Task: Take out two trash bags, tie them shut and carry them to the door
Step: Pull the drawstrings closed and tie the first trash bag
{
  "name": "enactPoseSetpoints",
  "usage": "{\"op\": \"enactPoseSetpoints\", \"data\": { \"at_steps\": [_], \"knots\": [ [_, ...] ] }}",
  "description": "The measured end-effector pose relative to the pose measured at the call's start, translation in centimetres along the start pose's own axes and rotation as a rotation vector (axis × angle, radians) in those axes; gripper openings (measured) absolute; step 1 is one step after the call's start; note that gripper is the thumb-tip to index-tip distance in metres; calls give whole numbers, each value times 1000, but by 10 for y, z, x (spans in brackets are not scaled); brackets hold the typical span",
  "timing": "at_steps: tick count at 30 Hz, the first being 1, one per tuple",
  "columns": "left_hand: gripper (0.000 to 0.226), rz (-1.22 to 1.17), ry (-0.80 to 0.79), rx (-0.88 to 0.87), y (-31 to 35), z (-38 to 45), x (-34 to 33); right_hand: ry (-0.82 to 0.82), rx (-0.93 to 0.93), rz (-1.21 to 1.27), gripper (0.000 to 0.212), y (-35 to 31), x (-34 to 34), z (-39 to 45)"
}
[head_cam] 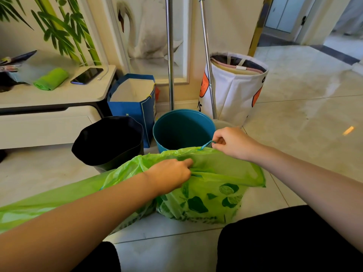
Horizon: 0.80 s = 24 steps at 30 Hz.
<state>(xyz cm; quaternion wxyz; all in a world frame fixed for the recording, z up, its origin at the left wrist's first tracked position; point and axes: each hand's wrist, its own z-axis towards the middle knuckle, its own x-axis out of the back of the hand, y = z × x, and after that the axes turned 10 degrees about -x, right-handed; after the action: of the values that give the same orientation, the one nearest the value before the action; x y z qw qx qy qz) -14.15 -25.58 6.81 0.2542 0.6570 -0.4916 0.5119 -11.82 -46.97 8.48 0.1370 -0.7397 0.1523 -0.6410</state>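
Note:
A full green trash bag [212, 185] sits on the floor tiles in front of me, with leaf-printed packaging showing through the plastic. My left hand [170, 175] pinches the gathered top of the bag near its middle. My right hand [231, 143] is closed on the bag's blue drawstring [205, 145] at the far rim, pulling it taut. Behind the bag stands an empty teal bin [183, 130]. To its left a second bin holds a black trash bag [109, 140], open at the top.
A blue paper bag [135, 101], two metal poles [170, 55] and a white fabric hamper [235, 87] stand by the wall. A low cabinet [59, 99] at left holds a green bag roll [51, 79] and a phone [87, 75]. A doorway [284, 18] opens far right.

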Motion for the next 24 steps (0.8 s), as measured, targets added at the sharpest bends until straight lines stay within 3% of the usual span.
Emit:
{"op": "enactPoseSetpoints", "data": {
  "at_steps": [5, 9, 14, 16, 21, 24],
  "knots": [
    [18, 52, -18, 35, -6, -5, 3, 12, 18, -13, 14, -1, 1, -2],
    [24, 16, 75, 77, -16, -7, -5, 24, 17, -1, 13, -3, 1, -2],
    [10, -114, 151, 107, -27, -11, -10, 22, 6, 228, 5, -14, 4, -5],
    [21, -175, 105, 119, -29, -13, -8, -9, 14, 297, 5, -17, 4, -6],
    [20, -11, 42, 167, -27, -13, -12, -24, 27, 303, 6, -20, 3, -8],
    [18, 116, 85, 129, -27, -15, -15, -25, 27, 302, 10, -20, 3, -9]
  ]
}}
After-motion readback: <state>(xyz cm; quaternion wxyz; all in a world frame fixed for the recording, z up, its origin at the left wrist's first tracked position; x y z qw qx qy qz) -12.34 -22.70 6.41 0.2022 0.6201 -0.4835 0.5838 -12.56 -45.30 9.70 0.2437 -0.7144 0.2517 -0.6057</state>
